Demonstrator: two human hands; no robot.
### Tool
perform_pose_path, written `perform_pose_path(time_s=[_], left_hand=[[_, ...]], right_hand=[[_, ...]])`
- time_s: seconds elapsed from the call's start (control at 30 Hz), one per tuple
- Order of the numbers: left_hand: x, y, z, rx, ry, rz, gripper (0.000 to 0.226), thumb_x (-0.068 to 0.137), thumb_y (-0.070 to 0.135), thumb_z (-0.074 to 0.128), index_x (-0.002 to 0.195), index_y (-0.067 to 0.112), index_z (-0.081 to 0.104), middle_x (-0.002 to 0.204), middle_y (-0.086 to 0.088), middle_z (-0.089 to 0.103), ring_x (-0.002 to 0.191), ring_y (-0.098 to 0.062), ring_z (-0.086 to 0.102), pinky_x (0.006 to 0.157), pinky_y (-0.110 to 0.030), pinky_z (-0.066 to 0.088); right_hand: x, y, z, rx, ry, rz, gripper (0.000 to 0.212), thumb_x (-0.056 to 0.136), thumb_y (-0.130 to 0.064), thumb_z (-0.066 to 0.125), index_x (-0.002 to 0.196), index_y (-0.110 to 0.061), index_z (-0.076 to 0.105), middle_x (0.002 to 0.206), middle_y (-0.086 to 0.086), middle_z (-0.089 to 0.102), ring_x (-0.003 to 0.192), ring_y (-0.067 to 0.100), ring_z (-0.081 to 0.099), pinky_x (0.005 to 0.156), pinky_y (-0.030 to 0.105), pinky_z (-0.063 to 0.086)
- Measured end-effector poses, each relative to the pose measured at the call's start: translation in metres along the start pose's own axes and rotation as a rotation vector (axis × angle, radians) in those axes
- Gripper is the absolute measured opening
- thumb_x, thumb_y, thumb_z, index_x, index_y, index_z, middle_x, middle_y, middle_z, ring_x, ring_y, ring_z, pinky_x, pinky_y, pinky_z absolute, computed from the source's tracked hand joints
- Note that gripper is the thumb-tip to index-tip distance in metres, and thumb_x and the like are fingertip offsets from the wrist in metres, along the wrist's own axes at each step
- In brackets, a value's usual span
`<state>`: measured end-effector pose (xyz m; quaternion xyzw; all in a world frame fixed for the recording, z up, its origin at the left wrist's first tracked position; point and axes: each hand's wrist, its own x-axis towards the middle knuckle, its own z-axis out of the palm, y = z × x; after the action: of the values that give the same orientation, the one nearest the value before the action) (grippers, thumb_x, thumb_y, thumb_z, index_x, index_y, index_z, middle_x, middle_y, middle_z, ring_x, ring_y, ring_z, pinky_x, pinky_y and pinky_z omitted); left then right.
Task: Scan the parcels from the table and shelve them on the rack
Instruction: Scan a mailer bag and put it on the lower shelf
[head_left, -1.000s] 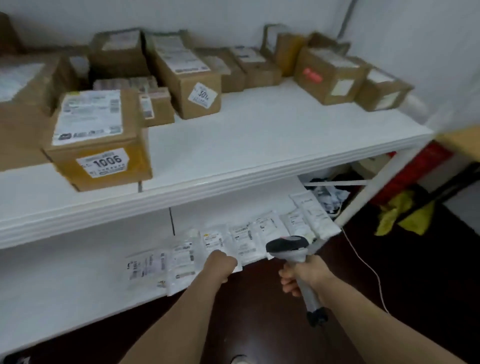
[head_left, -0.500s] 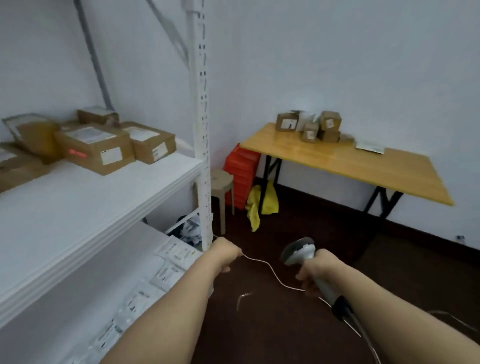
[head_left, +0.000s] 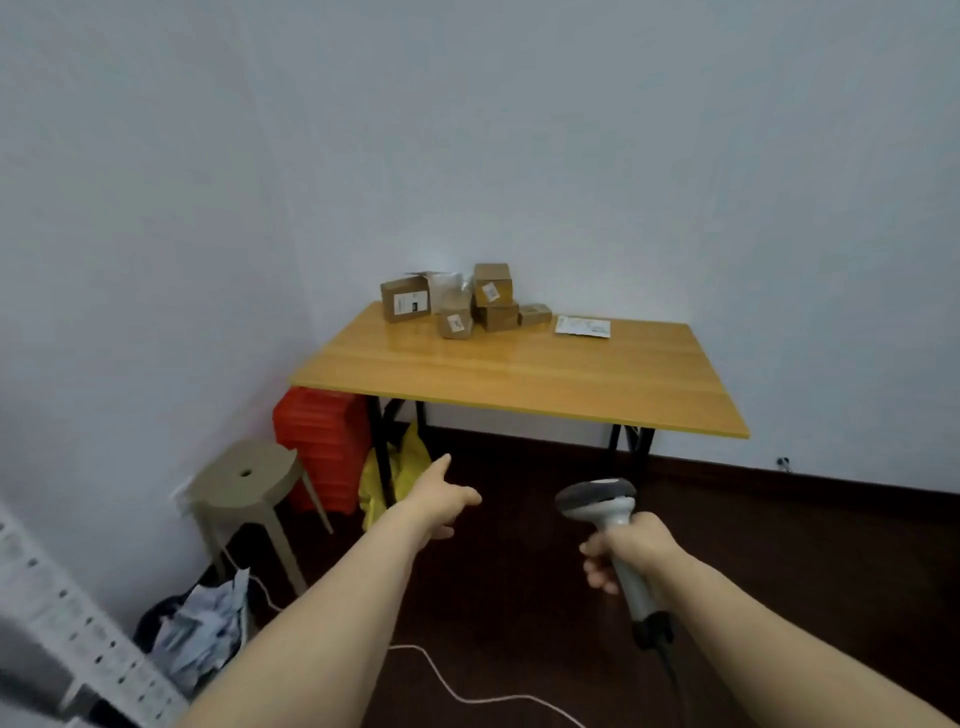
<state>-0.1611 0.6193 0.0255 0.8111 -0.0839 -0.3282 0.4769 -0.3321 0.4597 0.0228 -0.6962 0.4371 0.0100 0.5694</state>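
Note:
A wooden table (head_left: 519, 374) stands against the far wall. Several small cardboard parcels (head_left: 457, 304) are piled at its back left, and a flat white parcel (head_left: 583, 326) lies to their right. My left hand (head_left: 441, 496) is stretched forward in the air with relaxed fingers, holding nothing. My right hand (head_left: 621, 553) grips the handle of a grey barcode scanner (head_left: 597, 501), whose head points toward the table. Only a corner of the white rack (head_left: 78, 644) shows at the bottom left.
A beige stool (head_left: 244, 475) stands left of the table, with red crates (head_left: 319, 441) and a yellow bag (head_left: 397, 467) behind it under the table. A dark bin with paper (head_left: 200, 636) sits by the rack. A white cable (head_left: 467, 691) trails over the dark floor.
My view has swung right from the rack shelves to face the table. My left hand left the flat parcels on the lower shelf and now reaches forward, empty. The scanner stays in my right hand.

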Motion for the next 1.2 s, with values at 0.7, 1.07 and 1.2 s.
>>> perform_pose_path(time_s=[0.7,1.07,1.2], left_hand=[[0.404,0.242,0.111,0.174,-0.197,0.046,0.074,0.093,0.013,0.058,0.153,0.023,0.016,0.078,-0.004,0.046,0.065,-0.018,0.044,0.062,-0.030,0.047],[0.571,0.304,0.176,0.314,-0.199,-0.056,0.062,0.092,0.019,0.061,0.144,0.003,0.029,0.124,-0.016,0.046,0.099,-0.027,0.052,0.092,-0.037,0.052],[0.636,0.330,0.202,0.339,-0.143,-0.094,0.060,0.093,0.018,0.059,0.143,0.005,0.030,0.129,-0.015,0.044,0.103,-0.026,0.051,0.089,-0.034,0.051]], right_hand=[[0.352,-0.145,-0.150,0.301,0.281,0.044,0.012,0.083,0.006,0.064,0.073,0.004,0.059,0.056,0.014,0.061,0.044,0.023,0.057,0.042,0.028,0.042],[0.528,-0.207,-0.209,0.367,0.212,0.083,0.011,0.082,0.008,0.061,0.074,0.002,0.058,0.063,0.017,0.060,0.048,0.025,0.056,0.046,0.029,0.040],[0.607,-0.231,-0.236,0.371,0.137,0.097,0.007,0.082,0.008,0.061,0.079,0.003,0.058,0.067,0.018,0.060,0.050,0.025,0.057,0.046,0.028,0.040]])
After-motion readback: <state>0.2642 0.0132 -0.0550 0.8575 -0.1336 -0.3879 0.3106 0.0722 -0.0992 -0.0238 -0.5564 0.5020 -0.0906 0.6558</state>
